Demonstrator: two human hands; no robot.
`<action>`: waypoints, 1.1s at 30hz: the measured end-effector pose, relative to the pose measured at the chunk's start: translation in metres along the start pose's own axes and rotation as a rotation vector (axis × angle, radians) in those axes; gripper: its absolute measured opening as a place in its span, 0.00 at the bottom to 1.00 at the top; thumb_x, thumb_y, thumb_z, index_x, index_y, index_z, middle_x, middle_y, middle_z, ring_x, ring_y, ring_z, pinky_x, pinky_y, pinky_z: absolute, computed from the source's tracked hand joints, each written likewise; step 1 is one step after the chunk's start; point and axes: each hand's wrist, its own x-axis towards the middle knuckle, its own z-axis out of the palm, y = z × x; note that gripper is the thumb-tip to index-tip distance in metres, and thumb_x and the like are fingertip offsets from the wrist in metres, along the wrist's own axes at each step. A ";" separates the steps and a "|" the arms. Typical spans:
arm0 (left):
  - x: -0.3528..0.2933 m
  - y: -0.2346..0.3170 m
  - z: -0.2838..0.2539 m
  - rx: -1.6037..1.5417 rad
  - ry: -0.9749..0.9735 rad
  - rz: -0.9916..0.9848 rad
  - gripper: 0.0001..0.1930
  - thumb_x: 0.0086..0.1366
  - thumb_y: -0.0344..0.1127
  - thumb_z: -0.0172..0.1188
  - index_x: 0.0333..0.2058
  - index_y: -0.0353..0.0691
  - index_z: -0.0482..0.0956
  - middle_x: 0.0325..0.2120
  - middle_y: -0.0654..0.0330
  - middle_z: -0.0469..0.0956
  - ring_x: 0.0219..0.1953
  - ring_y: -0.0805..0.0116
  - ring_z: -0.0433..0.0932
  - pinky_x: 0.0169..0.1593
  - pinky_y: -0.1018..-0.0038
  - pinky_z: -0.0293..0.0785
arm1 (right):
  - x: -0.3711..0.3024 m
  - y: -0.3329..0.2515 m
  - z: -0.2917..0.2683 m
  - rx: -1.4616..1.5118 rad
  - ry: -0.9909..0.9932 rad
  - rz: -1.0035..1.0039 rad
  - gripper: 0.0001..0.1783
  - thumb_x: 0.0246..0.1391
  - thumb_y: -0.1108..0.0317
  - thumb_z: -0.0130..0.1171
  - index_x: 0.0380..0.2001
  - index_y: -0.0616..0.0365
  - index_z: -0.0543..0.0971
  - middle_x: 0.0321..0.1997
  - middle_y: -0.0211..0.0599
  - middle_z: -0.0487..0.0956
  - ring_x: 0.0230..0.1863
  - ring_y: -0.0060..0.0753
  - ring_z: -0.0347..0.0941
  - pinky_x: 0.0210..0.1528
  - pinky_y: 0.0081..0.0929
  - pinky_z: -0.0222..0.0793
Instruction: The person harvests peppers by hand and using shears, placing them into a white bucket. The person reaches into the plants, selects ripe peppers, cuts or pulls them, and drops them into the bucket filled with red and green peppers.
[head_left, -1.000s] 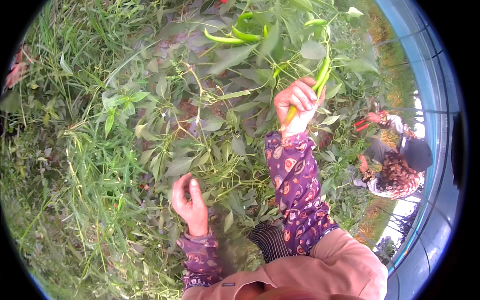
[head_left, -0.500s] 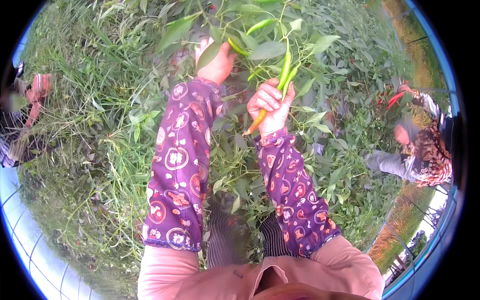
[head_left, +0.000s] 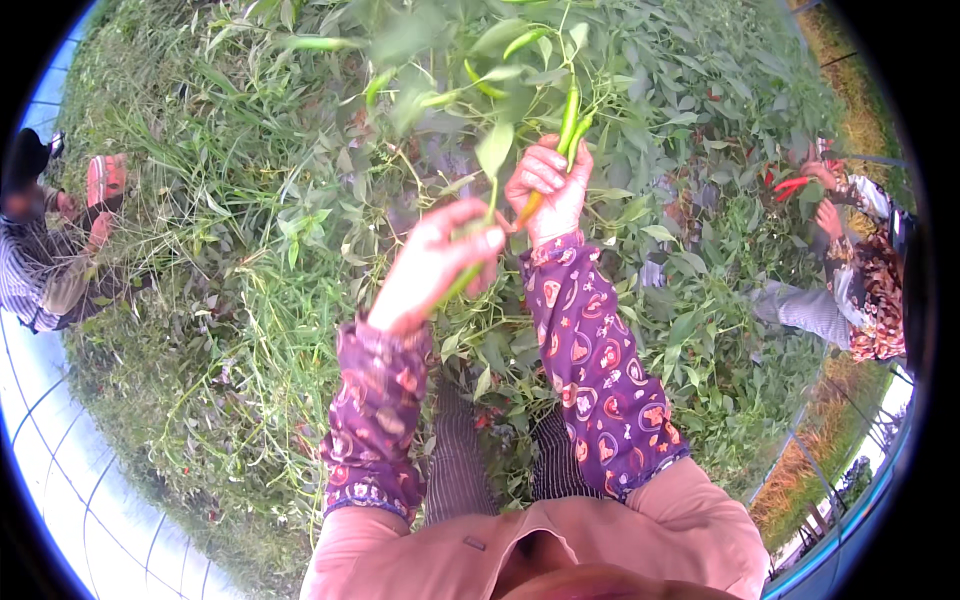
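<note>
My right hand (head_left: 550,190) is closed around chili peppers. An orange chili (head_left: 529,208) points out below its fingers, and green chilies (head_left: 570,115) rise above the fist beside a thin stem; whether these are still attached to the plant I cannot tell. My left hand (head_left: 435,262), slightly blurred, is closed on a slim green chili (head_left: 462,282) that lies along its palm. A leaf (head_left: 495,150) on a stalk stands just above those fingers. The left fingertips come close to the orange chili's tip. More green chilies (head_left: 525,42) hang on the pepper plant ahead.
Dense pepper plants surround me, with tall grass (head_left: 215,170) to the left. A person (head_left: 50,250) works at the far left near a red-and-white object (head_left: 105,178). At the right, another person (head_left: 870,280) holds red chilies (head_left: 790,188). A mesh fence (head_left: 110,500) curves along the rim.
My left hand has drawn back from the leaves toward my right hand and now has a green chili in it. The right hand has barely moved. Leaves at the top are blurred by motion.
</note>
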 end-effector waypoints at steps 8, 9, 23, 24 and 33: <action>0.034 -0.028 -0.044 0.050 0.663 0.206 0.09 0.60 0.30 0.63 0.40 0.38 0.80 0.22 0.68 0.74 0.18 0.85 0.66 0.20 0.84 0.59 | -0.004 0.002 -0.010 -0.067 -0.037 0.086 0.20 0.58 0.53 0.62 0.37 0.62 0.78 0.20 0.22 0.70 0.15 0.14 0.61 0.18 0.15 0.59; 0.061 -0.027 -0.063 0.180 0.698 0.167 0.14 0.60 0.34 0.64 0.43 0.35 0.82 0.23 0.66 0.77 0.23 0.82 0.72 0.26 0.82 0.66 | -0.005 0.002 -0.013 -0.077 -0.039 0.096 0.20 0.57 0.53 0.62 0.36 0.62 0.78 0.20 0.22 0.70 0.15 0.14 0.61 0.18 0.15 0.59; 0.168 -0.004 -0.078 1.742 0.537 0.478 0.13 0.58 0.43 0.62 0.42 0.51 0.85 0.29 0.59 0.84 0.30 0.55 0.83 0.35 0.61 0.79 | -0.008 0.002 -0.022 -0.143 -0.018 0.135 0.21 0.56 0.52 0.63 0.37 0.62 0.78 0.20 0.23 0.69 0.14 0.15 0.60 0.18 0.15 0.57; 0.150 -0.009 -0.069 1.538 0.568 0.563 0.11 0.59 0.42 0.62 0.39 0.49 0.84 0.31 0.57 0.84 0.28 0.56 0.82 0.32 0.62 0.78 | -0.008 0.003 -0.020 -0.129 0.000 0.119 0.21 0.56 0.53 0.64 0.37 0.62 0.78 0.20 0.23 0.69 0.14 0.15 0.60 0.17 0.15 0.57; -0.006 0.052 0.007 -0.513 0.166 0.501 0.13 0.60 0.27 0.63 0.42 0.36 0.74 0.23 0.60 0.75 0.17 0.71 0.71 0.20 0.77 0.66 | -0.006 0.006 -0.019 -0.193 0.061 0.173 0.20 0.56 0.53 0.64 0.36 0.61 0.77 0.21 0.23 0.68 0.15 0.14 0.60 0.18 0.15 0.57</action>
